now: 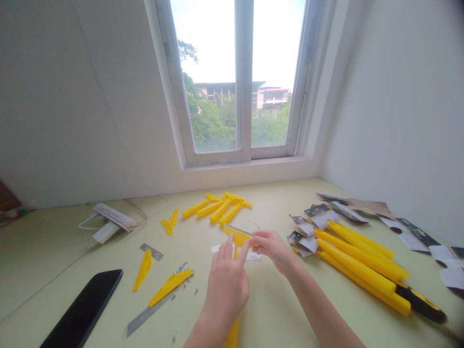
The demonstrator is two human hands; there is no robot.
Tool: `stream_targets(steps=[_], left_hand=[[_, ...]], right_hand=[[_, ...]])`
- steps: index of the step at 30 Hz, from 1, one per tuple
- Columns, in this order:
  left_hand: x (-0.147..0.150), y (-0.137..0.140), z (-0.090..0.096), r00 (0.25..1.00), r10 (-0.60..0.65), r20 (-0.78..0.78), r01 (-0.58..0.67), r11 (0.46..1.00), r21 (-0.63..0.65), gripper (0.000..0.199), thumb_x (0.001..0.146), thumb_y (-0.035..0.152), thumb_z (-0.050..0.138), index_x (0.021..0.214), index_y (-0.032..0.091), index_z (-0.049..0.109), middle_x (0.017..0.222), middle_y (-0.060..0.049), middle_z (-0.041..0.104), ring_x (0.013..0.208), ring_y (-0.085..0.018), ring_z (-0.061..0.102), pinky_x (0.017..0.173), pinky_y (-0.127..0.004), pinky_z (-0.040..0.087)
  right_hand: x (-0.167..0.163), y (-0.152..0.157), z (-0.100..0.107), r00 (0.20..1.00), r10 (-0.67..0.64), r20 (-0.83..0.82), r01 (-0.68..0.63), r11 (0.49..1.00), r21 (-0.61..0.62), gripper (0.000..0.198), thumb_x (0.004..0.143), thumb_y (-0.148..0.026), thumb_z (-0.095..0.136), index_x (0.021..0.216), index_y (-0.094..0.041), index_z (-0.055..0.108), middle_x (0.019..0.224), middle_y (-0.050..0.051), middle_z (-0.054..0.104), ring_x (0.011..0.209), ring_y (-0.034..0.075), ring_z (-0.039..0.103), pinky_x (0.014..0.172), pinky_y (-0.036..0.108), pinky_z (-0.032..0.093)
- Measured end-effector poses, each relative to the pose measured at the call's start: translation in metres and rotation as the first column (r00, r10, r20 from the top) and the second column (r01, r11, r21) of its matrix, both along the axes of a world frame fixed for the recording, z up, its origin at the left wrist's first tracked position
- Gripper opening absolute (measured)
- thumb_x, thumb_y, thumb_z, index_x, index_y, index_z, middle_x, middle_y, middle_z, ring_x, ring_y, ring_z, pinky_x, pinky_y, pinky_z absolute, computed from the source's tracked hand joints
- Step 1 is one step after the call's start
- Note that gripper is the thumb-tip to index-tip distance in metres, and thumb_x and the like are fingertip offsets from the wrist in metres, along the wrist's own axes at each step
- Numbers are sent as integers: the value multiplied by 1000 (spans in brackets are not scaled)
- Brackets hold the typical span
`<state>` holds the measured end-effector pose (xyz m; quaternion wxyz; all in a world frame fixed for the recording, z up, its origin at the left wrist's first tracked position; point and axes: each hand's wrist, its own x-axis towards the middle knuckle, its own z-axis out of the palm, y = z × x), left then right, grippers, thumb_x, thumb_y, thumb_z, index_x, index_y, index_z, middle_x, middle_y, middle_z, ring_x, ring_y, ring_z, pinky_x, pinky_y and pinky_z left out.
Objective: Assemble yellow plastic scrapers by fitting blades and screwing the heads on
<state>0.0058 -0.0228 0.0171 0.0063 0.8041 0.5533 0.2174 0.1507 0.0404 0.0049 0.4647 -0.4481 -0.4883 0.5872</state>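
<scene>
Both my hands are on a yellow scraper (pixel 237 237) with a grey metal blade strip along its far edge. My left hand (pixel 227 280) closes around it near the middle of the head, and its yellow handle shows again below that hand. At the head's right end, my right hand (pixel 270 247) pinches with thumb and fingers. A thin metal rod (pixel 257 225) sticks up just beyond the right fingers; what it belongs to is hidden. Under the hands lies a small white sheet or bag (pixel 253 257). Small screws (pixel 180 267) are scattered to the left.
Left are a yellow cover (pixel 172 286) on a long blade (pixel 143 318), another cover (pixel 143 270) by a short blade (pixel 154 252), a phone (pixel 85 309) and a power strip (pixel 114 216). Yellow handles (pixel 217 209) lie behind; carded yellow tools (pixel 358 258) and loose cards (pixel 409 234) lie right.
</scene>
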Motion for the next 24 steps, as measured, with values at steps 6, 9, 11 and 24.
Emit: stream_targets(steps=[6, 9, 11, 24], left_hand=[[8, -5, 4, 992, 116, 49, -105, 975, -195, 59, 72, 5, 38, 127, 28, 37, 139, -16, 23, 91, -25, 59, 72, -35, 45], [11, -4, 1, 982, 175, 74, -157, 966, -206, 52, 77, 7, 34, 124, 28, 41, 139, -16, 24, 83, -22, 62, 67, -31, 46], [10, -2, -2, 977, 191, 94, -171, 967, -187, 51, 77, 7, 32, 122, 27, 42, 138, -16, 27, 82, -22, 62, 67, -31, 46], [-3, 8, 3, 633, 123, 764, 98, 966, -237, 26, 71, 11, 42, 92, 24, 47, 89, -2, 58, 61, -13, 56, 55, -24, 43]], right_hand=[[-3, -4, 5, 999, 48, -7, -48, 999, 11, 10, 61, -21, 61, 61, -11, 61, 56, -1, 55, 51, 8, 45, 51, 20, 34], [-5, -6, 6, 998, 62, -4, -62, 997, 42, 10, 63, -21, 60, 61, -12, 61, 54, -2, 53, 51, 7, 44, 50, 20, 33], [-6, -6, 5, 998, 60, 9, -60, 997, 53, 10, 63, -22, 60, 60, -12, 60, 53, -2, 52, 50, 7, 44, 49, 19, 32], [-14, -13, 21, 990, 81, -120, -78, 997, 29, 29, 70, -42, 57, 76, -15, 65, 69, 3, 62, 63, 12, 55, 58, 22, 41]])
